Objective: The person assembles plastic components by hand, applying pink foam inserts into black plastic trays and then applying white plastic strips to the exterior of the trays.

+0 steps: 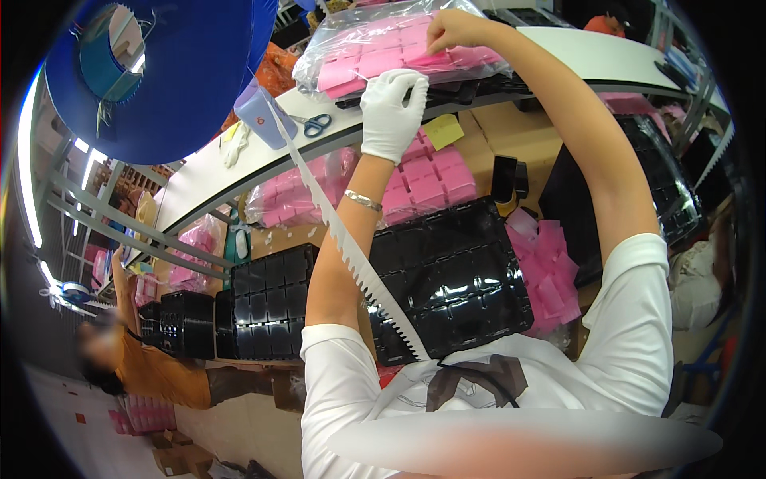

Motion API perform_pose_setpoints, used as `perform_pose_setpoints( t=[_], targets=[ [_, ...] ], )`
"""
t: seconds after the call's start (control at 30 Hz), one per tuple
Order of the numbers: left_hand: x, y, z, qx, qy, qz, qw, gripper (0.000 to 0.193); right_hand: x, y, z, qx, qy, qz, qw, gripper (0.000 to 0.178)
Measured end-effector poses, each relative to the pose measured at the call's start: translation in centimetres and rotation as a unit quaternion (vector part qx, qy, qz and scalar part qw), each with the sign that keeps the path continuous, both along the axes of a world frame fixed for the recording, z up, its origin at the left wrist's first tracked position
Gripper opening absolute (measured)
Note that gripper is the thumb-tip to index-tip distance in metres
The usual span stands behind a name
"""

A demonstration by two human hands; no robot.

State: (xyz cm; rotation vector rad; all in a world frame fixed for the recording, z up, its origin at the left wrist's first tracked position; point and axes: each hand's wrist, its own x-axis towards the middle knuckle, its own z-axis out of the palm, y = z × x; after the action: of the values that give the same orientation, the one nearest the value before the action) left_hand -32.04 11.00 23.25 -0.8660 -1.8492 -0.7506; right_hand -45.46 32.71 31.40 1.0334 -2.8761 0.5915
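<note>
A clear plastic bag [375,52] full of small pink square pieces lies on a black tray [487,86] on the curved white table [239,160]. My left hand [391,112], in a white glove, curls its fingers over the bag's near edge. My bare right hand [451,30] pinches the bag's plastic at its far side. Both arms reach up from the lower edge, and a thin bracelet [363,200] sits on my left wrist.
Blue-handled scissors [317,124] and a yellow note [443,130] lie near the bag. A large blue reel [159,72] feeds a white toothed strip [343,231] downward. Black compartment trays [451,279], loose pink pieces [550,271] and more pink bags [295,195] lie below. A person in orange [152,371] works at lower left.
</note>
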Motion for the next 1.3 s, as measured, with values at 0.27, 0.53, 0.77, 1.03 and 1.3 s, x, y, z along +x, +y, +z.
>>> perform_pose_setpoints(
  t=[0.27, 0.53, 0.77, 1.03, 1.3],
  targets=[
    [-1.4, 4.1, -0.5, -0.127, 0.032, 0.038, 0.991, 0.045, -4.0, 2.4, -1.1, -0.133, 0.044, -0.115, 0.983, 0.028],
    [-4.0, 2.7, -0.7, -0.214, -0.082, 0.230, 0.946, 0.059, 6.6, -3.3, 1.9, -0.302, 0.320, -0.025, 0.898, 0.018],
    [2.2, 1.3, 1.0, -0.174, -0.159, 0.193, 0.952, 0.049, 19.8, -0.1, -1.8, -0.317, 0.384, 0.044, 0.866, 0.018],
    [5.9, -16.9, -15.7, 0.137, -0.182, 0.117, 0.967, 0.062, 27.7, 1.9, -10.9, -0.484, 0.211, -0.086, 0.845, 0.046],
    [12.8, -16.1, -10.7, 0.153, -0.335, -0.087, 0.925, 0.064, 23.0, 4.4, -14.6, -0.664, -0.232, -0.044, 0.709, 0.036]
  ],
)
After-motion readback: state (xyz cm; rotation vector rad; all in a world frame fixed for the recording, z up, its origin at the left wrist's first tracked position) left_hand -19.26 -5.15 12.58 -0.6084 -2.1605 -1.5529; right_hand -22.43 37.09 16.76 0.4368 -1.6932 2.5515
